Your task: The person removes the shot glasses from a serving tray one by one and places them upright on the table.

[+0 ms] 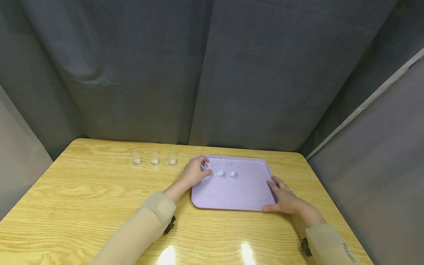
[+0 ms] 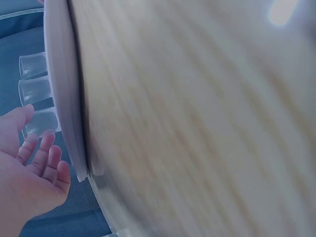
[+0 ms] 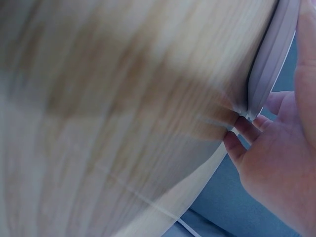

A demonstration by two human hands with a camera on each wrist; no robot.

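Tray cup at left hand: we find a small clear plastic cup [image 1: 208, 172] standing upright on the lavender tray [image 1: 238, 193], at the tray's far left; it is the leftmost of three in a row.
Left hand: our left hand [image 1: 195, 172] is at that cup, thumb and fingers [image 2: 30, 118] curled round it in a light hold, as the left wrist view shows.
Neighbouring cups on tray: we note the middle cup [image 1: 220, 171] and the right cup [image 1: 232, 171] just beside, both upright, apart from the hand.
Tray: it lies flat on the wooden table [image 1: 82, 198], right of centre.
Right hand: our right hand [image 1: 285, 200] grips the tray's near right corner, thumb along the near edge, fingers [image 3: 240, 132] tucked at the rim.
Cups off tray: we record three more clear cups [image 1: 154, 157] in a row on the table, left of the tray, well apart from either hand.
Surroundings: grey curtain [image 1: 212, 73] behind the table.
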